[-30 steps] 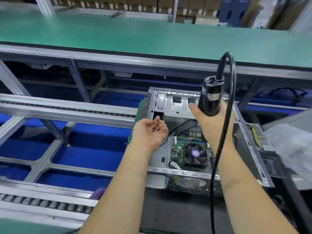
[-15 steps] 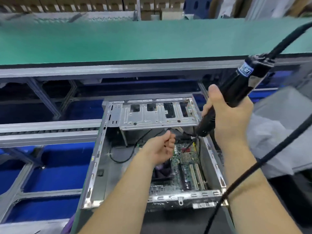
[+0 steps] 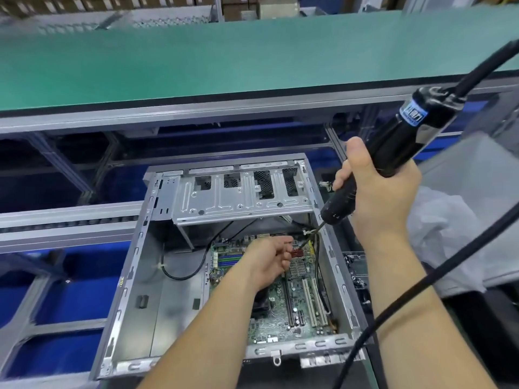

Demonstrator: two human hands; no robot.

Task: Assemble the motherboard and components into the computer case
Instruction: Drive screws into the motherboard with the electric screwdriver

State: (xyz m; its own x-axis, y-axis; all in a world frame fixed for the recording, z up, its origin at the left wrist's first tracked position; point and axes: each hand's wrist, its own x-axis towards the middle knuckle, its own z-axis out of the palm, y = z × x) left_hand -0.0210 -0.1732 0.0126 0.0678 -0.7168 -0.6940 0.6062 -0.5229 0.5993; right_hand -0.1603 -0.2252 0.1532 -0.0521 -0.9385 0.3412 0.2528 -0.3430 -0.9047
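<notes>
An open grey computer case [image 3: 132, 290] lies flat in front of me. A green motherboard [image 3: 280, 301] sits inside it on the right half. My right hand [image 3: 376, 192] grips a black electric screwdriver [image 3: 393, 153], tilted, with its bit pointing down-left into the case near a red part on the board. My left hand [image 3: 266, 259] reaches into the case, fingers curled at the bit's tip; whatever it pinches is too small to see. A metal drive cage [image 3: 241, 197] spans the far end of the case.
A green conveyor belt [image 3: 224, 57] runs across the back on an aluminium frame. Roller rails [image 3: 67, 220] lie to the left over blue flooring. The screwdriver's thick black cable [image 3: 421, 290] loops over my right forearm. Grey plastic bags [image 3: 455, 228] sit at the right.
My view shifted so the case lies centred below me. The right hand tilted the screwdriver down into the case, and the left hand moved in from above the case to the bit's tip.
</notes>
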